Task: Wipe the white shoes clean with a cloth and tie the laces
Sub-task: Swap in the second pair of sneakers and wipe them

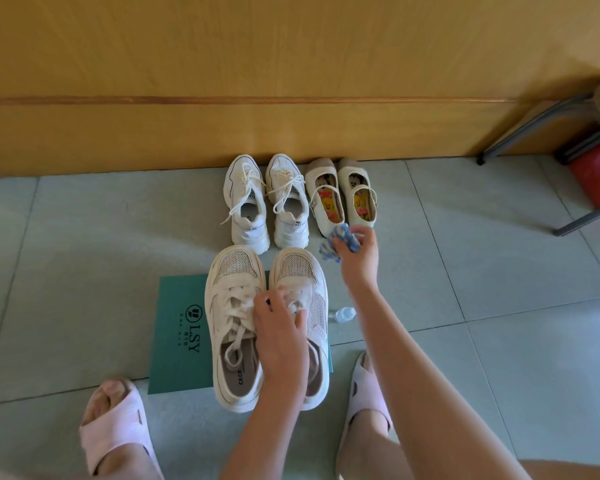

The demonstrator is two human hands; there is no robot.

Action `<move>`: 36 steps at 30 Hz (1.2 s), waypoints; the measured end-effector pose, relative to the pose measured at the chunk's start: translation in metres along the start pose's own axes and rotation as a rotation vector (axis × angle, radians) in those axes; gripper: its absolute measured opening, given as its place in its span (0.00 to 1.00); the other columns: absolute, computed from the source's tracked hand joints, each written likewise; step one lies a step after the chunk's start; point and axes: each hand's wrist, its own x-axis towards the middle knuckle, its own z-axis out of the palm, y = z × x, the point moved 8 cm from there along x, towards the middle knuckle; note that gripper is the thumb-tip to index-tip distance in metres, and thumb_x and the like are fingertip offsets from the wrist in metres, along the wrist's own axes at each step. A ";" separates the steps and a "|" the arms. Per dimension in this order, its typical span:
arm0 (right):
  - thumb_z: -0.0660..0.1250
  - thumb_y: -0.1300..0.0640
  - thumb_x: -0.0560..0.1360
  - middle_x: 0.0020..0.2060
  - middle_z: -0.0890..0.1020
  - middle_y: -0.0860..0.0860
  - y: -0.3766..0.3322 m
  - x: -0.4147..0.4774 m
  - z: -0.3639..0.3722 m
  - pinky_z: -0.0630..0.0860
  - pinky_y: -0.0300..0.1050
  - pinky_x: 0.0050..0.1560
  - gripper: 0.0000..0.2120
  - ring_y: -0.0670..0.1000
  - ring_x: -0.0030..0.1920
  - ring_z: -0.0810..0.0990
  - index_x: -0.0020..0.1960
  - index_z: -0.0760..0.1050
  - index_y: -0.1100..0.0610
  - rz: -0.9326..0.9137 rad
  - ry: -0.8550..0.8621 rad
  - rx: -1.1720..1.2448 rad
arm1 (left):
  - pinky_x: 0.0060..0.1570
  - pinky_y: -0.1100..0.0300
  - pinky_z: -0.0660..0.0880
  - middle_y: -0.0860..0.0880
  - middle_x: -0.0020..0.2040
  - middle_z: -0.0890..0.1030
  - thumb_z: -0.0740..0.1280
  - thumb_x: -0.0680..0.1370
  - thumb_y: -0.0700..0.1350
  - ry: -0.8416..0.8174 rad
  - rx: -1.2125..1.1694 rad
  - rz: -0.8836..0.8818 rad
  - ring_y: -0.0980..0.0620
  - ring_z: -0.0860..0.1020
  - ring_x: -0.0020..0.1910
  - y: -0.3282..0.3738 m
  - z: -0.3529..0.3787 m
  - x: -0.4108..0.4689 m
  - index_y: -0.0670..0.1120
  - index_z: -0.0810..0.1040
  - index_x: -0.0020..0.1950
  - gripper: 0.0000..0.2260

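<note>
Centre frame, your white shoes point(236, 327) on the green box point(177, 327) look light and soft-meshed; brace them by the sole. Left hand point(281, 334) grips the floppy laces point(239, 306), and right hand point(359, 258) bunches the limp cloth point(340, 240).
</note>
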 end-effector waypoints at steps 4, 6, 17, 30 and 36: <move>0.62 0.67 0.76 0.54 0.72 0.52 -0.011 -0.002 0.037 0.73 0.34 0.53 0.22 0.46 0.50 0.73 0.68 0.69 0.53 -0.075 -0.121 -0.130 | 0.44 0.56 0.78 0.42 0.52 0.77 0.75 0.69 0.44 0.029 0.003 0.008 0.45 0.79 0.49 0.001 -0.001 0.000 0.42 0.76 0.56 0.19; 0.60 0.66 0.78 0.55 0.71 0.55 0.000 -0.008 0.042 0.69 0.24 0.44 0.18 0.50 0.50 0.73 0.66 0.72 0.57 -0.072 -0.162 -0.218 | 0.48 0.57 0.77 0.43 0.55 0.75 0.73 0.72 0.46 0.009 0.021 0.006 0.46 0.76 0.53 0.002 -0.003 0.000 0.42 0.73 0.59 0.19; 0.68 0.65 0.73 0.41 0.79 0.53 0.033 -0.043 0.003 0.65 0.27 0.34 0.13 0.47 0.40 0.74 0.57 0.79 0.61 -0.088 -0.212 -0.318 | 0.50 0.59 0.71 0.44 0.59 0.72 0.70 0.74 0.45 -0.053 -0.055 -0.028 0.46 0.72 0.58 -0.001 0.002 0.003 0.43 0.71 0.62 0.18; 0.69 0.63 0.73 0.26 0.73 0.48 0.057 -0.071 -0.038 0.64 0.30 0.27 0.09 0.39 0.25 0.69 0.36 0.75 0.55 0.124 -0.136 -0.185 | 0.51 0.51 0.76 0.44 0.62 0.70 0.68 0.74 0.53 -0.176 0.045 -0.038 0.44 0.72 0.59 0.002 0.005 0.004 0.45 0.67 0.67 0.25; 0.68 0.64 0.73 0.44 0.82 0.55 0.017 -0.046 0.001 0.74 0.40 0.42 0.14 0.50 0.42 0.78 0.58 0.78 0.60 0.017 -0.210 -0.236 | 0.51 0.53 0.75 0.44 0.64 0.68 0.71 0.70 0.59 -0.222 0.136 -0.071 0.45 0.68 0.64 -0.001 0.008 -0.006 0.47 0.59 0.73 0.38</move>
